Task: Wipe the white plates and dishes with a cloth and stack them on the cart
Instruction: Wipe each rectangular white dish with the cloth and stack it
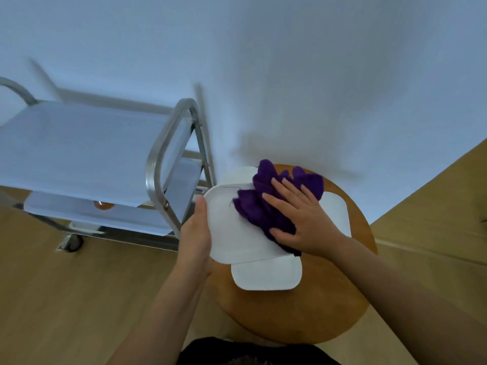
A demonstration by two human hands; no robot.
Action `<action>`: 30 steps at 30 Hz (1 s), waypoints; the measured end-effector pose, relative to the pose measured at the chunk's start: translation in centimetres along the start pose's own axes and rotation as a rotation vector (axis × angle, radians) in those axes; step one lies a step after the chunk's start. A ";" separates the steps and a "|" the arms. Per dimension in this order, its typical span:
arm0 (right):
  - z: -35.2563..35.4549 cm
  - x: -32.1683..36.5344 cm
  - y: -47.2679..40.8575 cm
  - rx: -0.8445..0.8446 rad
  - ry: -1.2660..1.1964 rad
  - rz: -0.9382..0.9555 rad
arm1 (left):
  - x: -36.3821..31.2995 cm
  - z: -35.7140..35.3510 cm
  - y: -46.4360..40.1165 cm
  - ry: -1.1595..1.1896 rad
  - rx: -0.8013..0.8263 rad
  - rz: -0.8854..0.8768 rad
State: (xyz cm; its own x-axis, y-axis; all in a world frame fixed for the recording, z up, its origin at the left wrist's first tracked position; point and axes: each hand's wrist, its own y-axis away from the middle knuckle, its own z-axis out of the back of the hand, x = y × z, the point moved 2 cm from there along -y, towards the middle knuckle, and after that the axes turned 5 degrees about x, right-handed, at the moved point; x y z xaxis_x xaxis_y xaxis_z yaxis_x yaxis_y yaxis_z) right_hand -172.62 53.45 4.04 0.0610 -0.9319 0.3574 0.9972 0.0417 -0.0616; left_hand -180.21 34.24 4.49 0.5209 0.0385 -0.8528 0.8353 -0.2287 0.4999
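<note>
My left hand (196,234) grips the left edge of a white square plate (232,233), thumb on its rim, holding it tilted above the round wooden table (329,299). My right hand (300,217) presses a purple cloth (263,206) flat against the plate's face with straight fingers. Beneath the held plate, more white square plates (266,276) lie on the table, one poking out at the front, one at the right (338,212) and one at the back. The metal cart (163,164) stands to the left, its top shelf (79,151) bare.
The cart has a lower shelf (110,217) with a small orange object (104,204) and a wheel (73,242) on the wooden floor. A white wall rises behind the table. Wooden floor stretches left and right of the table.
</note>
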 end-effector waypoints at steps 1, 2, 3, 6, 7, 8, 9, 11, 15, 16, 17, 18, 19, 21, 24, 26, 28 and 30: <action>0.1 -0.2 0.3 -0.025 0.004 -0.050 | -0.3 0.0 0.2 -0.011 -0.024 -0.018; 0.1 -0.2 0.5 -0.078 -0.005 -0.100 | -0.6 -0.1 0.4 -0.013 -0.039 -0.034; 0.1 0.0 0.6 -0.153 -0.042 -0.161 | -0.9 -0.3 0.6 -0.002 -0.054 -0.060; -0.1 1.0 0.3 -0.361 -0.315 -0.425 | -1.6 -1.2 0.8 -0.064 -0.108 -0.177; -0.3 1.4 0.1 -0.416 -0.398 -0.499 | -1.7 -1.4 0.8 -0.053 -0.116 -0.202; -0.5 1.9 0.0 -0.465 -0.467 -0.560 | -1.8 -1.5 0.9 -0.020 -0.110 -0.207; -0.7 2.3 -0.2 -0.511 -0.533 -0.614 | -1.9 -1.7 0.9 0.008 -0.103 -0.204; -1.4 3.0 -0.2 -0.612 -0.692 -0.716 | -2.0 -1.9 1.0 0.011 -0.115 -0.236; -2.9 3.2 0.6 -0.880 -1.187 -0.845 | -1.4 -2.8 1.2 0.056 -0.100 -0.270; -3.1 3.1 0.8 -0.908 -1.269 -0.872 | -1.0 -2.8 1.3 0.055 -0.084 -0.268; -3.0 2.9 1.0 -0.911 -1.307 -0.890 | -0.5 -2.6 1.2 0.039 -0.045 -0.287; -2.7 2.5 1.1 -0.893 -1.306 -0.899 | -0.2 -2.4 1.2 0.002 0.026 -0.317; -2.0 2.0 1.3 -0.859 -1.268 -0.898 | -0.4 -2.2 1.0 -0.046 0.122 -0.347; -0.1 0.9 1.4 -0.737 -1.127 -0.839 | -1.5 -1.3 -0.1 -0.110 0.317 -0.291; 2.8 0.4 0.5 -0.508 -0.884 -0.695 | -3.9 -0.6 -1.9 -0.165 0.516 0.093; 3.8 1.1 -0.6 -0.447 -0.726 -0.600 | -4.3 -1.0 -2.0 -0.259 0.517 0.199; 4.3 1.8 -1.5 -0.471 -0.572 -0.534 | -3.9 -1.7 -1.9 -0.355 0.439 0.150; 4.2 2.5 -1.7 -0.521 -0.441 -0.479 | -3.5 -2.3 -1.6 -0.316 0.375 0.089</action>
State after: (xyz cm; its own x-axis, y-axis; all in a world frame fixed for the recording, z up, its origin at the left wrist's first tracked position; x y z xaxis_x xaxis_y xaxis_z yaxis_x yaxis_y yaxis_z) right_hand -173.97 52.55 9.00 -0.2453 -0.5753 0.7803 0.7792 -0.5959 -0.1943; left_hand -182.97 36.68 7.01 0.4601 -0.2807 -0.8423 0.6390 -0.5540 0.5336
